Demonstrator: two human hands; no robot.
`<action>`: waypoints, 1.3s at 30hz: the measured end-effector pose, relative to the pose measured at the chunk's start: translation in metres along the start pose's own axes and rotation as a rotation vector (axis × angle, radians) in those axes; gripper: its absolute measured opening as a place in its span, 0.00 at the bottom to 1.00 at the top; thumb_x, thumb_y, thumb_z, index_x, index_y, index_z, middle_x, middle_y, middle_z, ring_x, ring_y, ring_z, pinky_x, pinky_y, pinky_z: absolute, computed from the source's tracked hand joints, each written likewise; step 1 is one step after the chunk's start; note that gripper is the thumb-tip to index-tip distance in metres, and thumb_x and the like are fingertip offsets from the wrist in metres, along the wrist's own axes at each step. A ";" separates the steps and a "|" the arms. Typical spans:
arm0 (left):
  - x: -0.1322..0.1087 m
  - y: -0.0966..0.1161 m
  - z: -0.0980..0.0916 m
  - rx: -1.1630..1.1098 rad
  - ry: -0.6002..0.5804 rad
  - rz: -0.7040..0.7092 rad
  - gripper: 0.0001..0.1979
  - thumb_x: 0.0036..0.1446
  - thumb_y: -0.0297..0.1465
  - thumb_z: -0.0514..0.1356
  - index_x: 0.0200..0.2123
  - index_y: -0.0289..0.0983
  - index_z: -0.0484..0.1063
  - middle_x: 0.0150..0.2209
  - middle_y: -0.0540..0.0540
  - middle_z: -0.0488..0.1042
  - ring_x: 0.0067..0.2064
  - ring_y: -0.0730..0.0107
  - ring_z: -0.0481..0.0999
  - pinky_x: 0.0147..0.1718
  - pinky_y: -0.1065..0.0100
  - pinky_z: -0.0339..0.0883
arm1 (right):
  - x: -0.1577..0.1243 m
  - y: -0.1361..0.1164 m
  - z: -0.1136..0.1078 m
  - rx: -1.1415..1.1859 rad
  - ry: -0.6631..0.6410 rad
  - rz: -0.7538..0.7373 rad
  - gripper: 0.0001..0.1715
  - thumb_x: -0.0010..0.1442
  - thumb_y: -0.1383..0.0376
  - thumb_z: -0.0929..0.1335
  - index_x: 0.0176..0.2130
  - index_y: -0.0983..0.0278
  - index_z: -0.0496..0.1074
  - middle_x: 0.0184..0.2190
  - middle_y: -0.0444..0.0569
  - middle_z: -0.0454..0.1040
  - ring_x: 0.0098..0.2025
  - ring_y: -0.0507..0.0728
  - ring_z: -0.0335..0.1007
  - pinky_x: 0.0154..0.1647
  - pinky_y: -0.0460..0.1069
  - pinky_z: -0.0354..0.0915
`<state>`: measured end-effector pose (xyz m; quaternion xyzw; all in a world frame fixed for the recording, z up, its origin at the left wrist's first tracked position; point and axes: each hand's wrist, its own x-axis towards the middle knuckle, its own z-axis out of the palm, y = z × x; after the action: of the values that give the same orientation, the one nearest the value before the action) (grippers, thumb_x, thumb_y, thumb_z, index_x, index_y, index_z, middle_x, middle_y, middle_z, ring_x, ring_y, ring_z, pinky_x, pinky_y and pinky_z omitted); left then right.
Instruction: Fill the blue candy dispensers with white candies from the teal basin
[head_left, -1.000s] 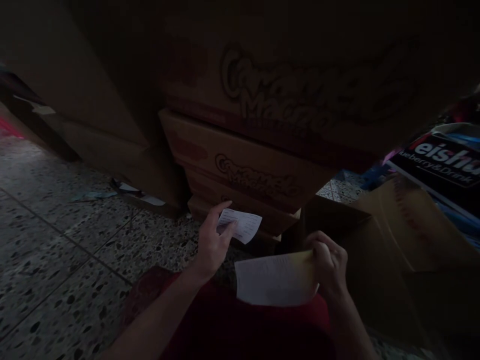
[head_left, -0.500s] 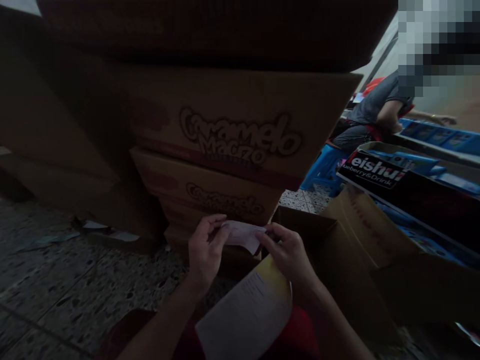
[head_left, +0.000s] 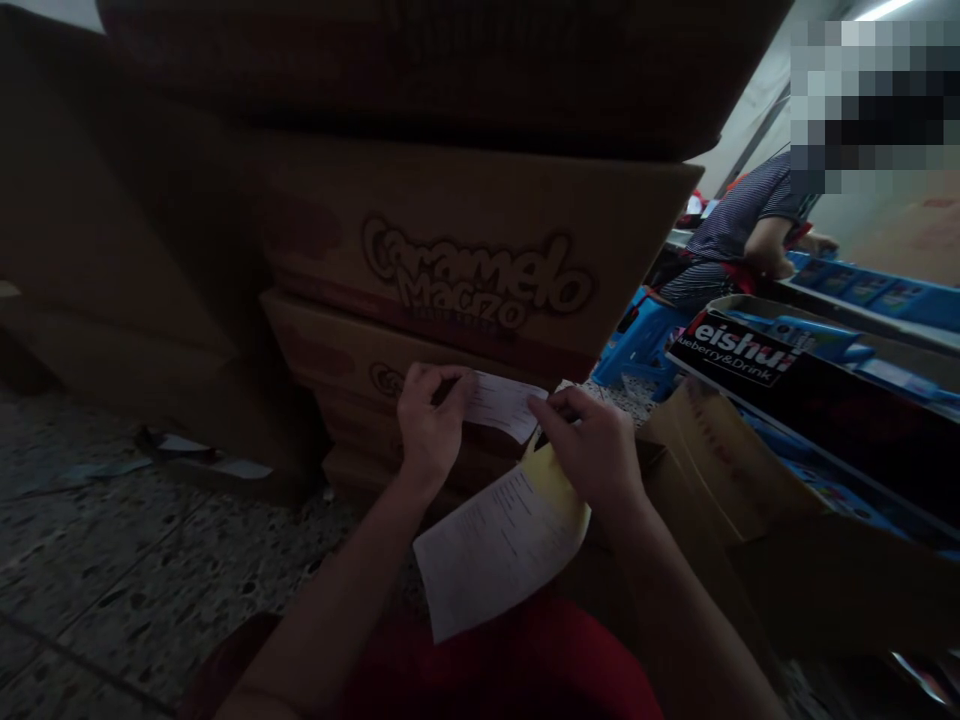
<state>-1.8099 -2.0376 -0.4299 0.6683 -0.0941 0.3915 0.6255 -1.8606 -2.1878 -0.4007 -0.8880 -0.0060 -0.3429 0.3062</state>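
Note:
A white printed label (head_left: 504, 404) is stretched between my two hands, just in front of the stacked cartons. My left hand (head_left: 433, 420) pinches its left end between thumb and fingers. At the opposite end my right hand (head_left: 592, 440) grips the label by its edge. From beneath the right hand hangs a longer printed sheet (head_left: 502, 545), white with a yellow upper part; it curves down over my lap. Behind the label stands a cardboard carton (head_left: 450, 250) marked "Caramelo Macizo", and the label appears apart from it, though the gap is hard to judge.
More cartons (head_left: 90, 250) rise at the left. To the right, an open cardboard box (head_left: 720, 470) stands below a black display box (head_left: 810, 390) with blue packs. A co-worker (head_left: 742, 230) sits beyond, near a blue stool (head_left: 637, 335). Speckled floor (head_left: 150, 580) lies at lower left.
Both hands have risen with the label, slightly to the right and closer to the carton's printed face. The hanging sheet has come up with them. The co-worker's arm has drawn inward.

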 end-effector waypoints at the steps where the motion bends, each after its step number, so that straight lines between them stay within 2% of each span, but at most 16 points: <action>1: -0.001 -0.001 0.003 0.015 0.011 0.029 0.03 0.52 0.30 0.62 0.27 0.38 0.75 0.28 0.51 0.68 0.33 0.73 0.69 0.36 0.70 0.65 | 0.001 0.000 0.002 -0.036 0.022 -0.002 0.17 0.55 0.53 0.66 0.25 0.63 0.73 0.19 0.44 0.71 0.23 0.51 0.64 0.27 0.46 0.56; 4: -0.002 -0.009 0.011 0.058 0.045 0.122 0.04 0.53 0.31 0.61 0.28 0.38 0.74 0.29 0.50 0.67 0.35 0.72 0.68 0.38 0.68 0.64 | 0.002 0.003 0.005 -0.160 0.090 -0.001 0.19 0.55 0.51 0.66 0.24 0.62 0.72 0.20 0.46 0.71 0.24 0.53 0.65 0.28 0.47 0.55; 6: -0.001 -0.017 0.012 0.069 0.108 0.097 0.05 0.51 0.32 0.64 0.30 0.37 0.71 0.30 0.51 0.66 0.35 0.72 0.68 0.37 0.69 0.64 | 0.001 0.006 0.005 -0.221 0.114 0.013 0.23 0.55 0.49 0.66 0.20 0.62 0.69 0.18 0.45 0.69 0.23 0.53 0.64 0.28 0.48 0.54; 9: 0.003 -0.025 0.002 0.072 0.225 -0.017 0.12 0.47 0.32 0.66 0.34 0.37 0.67 0.30 0.53 0.65 0.32 0.74 0.67 0.34 0.71 0.63 | -0.003 0.012 0.002 -0.229 0.119 0.028 0.26 0.54 0.47 0.66 0.18 0.63 0.66 0.16 0.44 0.67 0.22 0.52 0.62 0.28 0.48 0.53; 12: 0.003 -0.021 -0.012 0.113 0.297 0.075 0.07 0.55 0.33 0.60 0.36 0.37 0.67 0.32 0.50 0.67 0.35 0.73 0.69 0.37 0.70 0.64 | -0.006 0.013 -0.001 -0.167 0.124 0.050 0.26 0.51 0.45 0.68 0.19 0.63 0.66 0.17 0.44 0.67 0.21 0.51 0.61 0.27 0.47 0.53; 14: -0.003 -0.018 -0.013 0.171 0.201 0.272 0.10 0.59 0.36 0.56 0.40 0.36 0.68 0.39 0.45 0.70 0.43 0.68 0.71 0.45 0.65 0.64 | -0.006 0.010 0.000 -0.121 0.133 0.070 0.27 0.48 0.43 0.69 0.20 0.63 0.68 0.17 0.44 0.69 0.21 0.51 0.61 0.26 0.47 0.53; 16: -0.011 -0.026 -0.009 0.267 -0.062 0.497 0.17 0.58 0.41 0.56 0.46 0.38 0.69 0.48 0.41 0.71 0.54 0.60 0.68 0.54 0.58 0.58 | -0.004 0.010 0.005 -0.134 0.132 0.086 0.27 0.47 0.42 0.69 0.21 0.63 0.68 0.18 0.45 0.70 0.22 0.52 0.62 0.26 0.47 0.53; 19: -0.024 -0.070 -0.013 0.464 -0.403 0.702 0.24 0.52 0.49 0.59 0.50 0.45 0.69 0.55 0.42 0.69 0.61 0.50 0.61 0.61 0.45 0.42 | -0.008 0.023 0.017 -0.243 0.041 0.125 0.27 0.47 0.41 0.69 0.20 0.62 0.68 0.18 0.46 0.70 0.22 0.53 0.62 0.25 0.47 0.51; 22: -0.040 -0.121 -0.037 0.675 -0.483 0.591 0.26 0.51 0.49 0.60 0.52 0.47 0.69 0.57 0.39 0.67 0.62 0.47 0.59 0.60 0.38 0.34 | -0.026 0.053 0.028 -0.279 -0.134 0.196 0.26 0.45 0.42 0.70 0.21 0.61 0.68 0.18 0.45 0.69 0.21 0.53 0.62 0.22 0.46 0.48; 24: -0.048 -0.133 -0.048 0.733 -0.464 0.498 0.31 0.49 0.52 0.59 0.53 0.43 0.69 0.58 0.35 0.65 0.64 0.45 0.54 0.60 0.37 0.33 | -0.039 0.070 0.033 -0.216 -0.218 0.220 0.25 0.45 0.43 0.70 0.21 0.61 0.68 0.17 0.43 0.68 0.20 0.52 0.62 0.20 0.45 0.48; 27: -0.047 -0.111 -0.031 0.621 -0.403 0.488 0.37 0.43 0.58 0.59 0.51 0.42 0.71 0.58 0.36 0.65 0.66 0.43 0.50 0.61 0.39 0.31 | -0.049 0.078 0.034 -0.071 -0.201 0.232 0.28 0.49 0.42 0.68 0.19 0.62 0.67 0.15 0.42 0.64 0.19 0.50 0.58 0.20 0.45 0.49; 30: -0.031 -0.081 0.008 0.443 -0.499 0.488 0.34 0.38 0.60 0.61 0.47 0.49 0.74 0.57 0.43 0.67 0.65 0.44 0.51 0.62 0.41 0.30 | -0.047 0.070 0.030 0.021 -0.104 0.237 0.30 0.52 0.42 0.66 0.17 0.63 0.63 0.13 0.39 0.56 0.18 0.48 0.50 0.20 0.45 0.49; 32: -0.022 -0.078 0.022 0.391 -0.491 0.411 0.35 0.35 0.59 0.63 0.46 0.49 0.74 0.59 0.44 0.65 0.66 0.42 0.49 0.62 0.42 0.29 | -0.046 0.066 0.026 0.078 -0.058 0.270 0.30 0.52 0.44 0.66 0.16 0.63 0.60 0.13 0.38 0.51 0.19 0.47 0.46 0.19 0.45 0.47; 34: -0.027 -0.087 0.015 0.408 -0.381 0.301 0.39 0.35 0.58 0.64 0.50 0.45 0.72 0.62 0.40 0.60 0.66 0.39 0.44 0.61 0.40 0.27 | -0.050 0.065 0.023 0.145 -0.029 0.325 0.29 0.53 0.46 0.66 0.16 0.63 0.58 0.14 0.38 0.49 0.19 0.47 0.44 0.18 0.45 0.46; 37: -0.058 -0.095 -0.018 0.465 -0.175 0.158 0.41 0.49 0.54 0.58 0.60 0.36 0.61 0.66 0.32 0.50 0.67 0.40 0.38 0.60 0.39 0.31 | -0.058 0.069 0.026 0.215 -0.001 0.382 0.28 0.52 0.47 0.68 0.16 0.63 0.58 0.15 0.38 0.49 0.19 0.47 0.43 0.17 0.44 0.45; 39: -0.088 -0.085 -0.037 0.442 -0.241 0.121 0.37 0.56 0.49 0.55 0.63 0.35 0.54 0.65 0.32 0.51 0.67 0.46 0.46 0.60 0.43 0.42 | -0.063 0.069 0.032 0.233 0.002 0.396 0.27 0.52 0.48 0.68 0.17 0.64 0.60 0.15 0.38 0.50 0.20 0.47 0.44 0.17 0.44 0.45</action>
<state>-1.8318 -2.0191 -0.5546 0.8237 -0.1198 0.3569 0.4240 -1.8746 -2.2141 -0.4955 -0.8301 0.1290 -0.2739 0.4682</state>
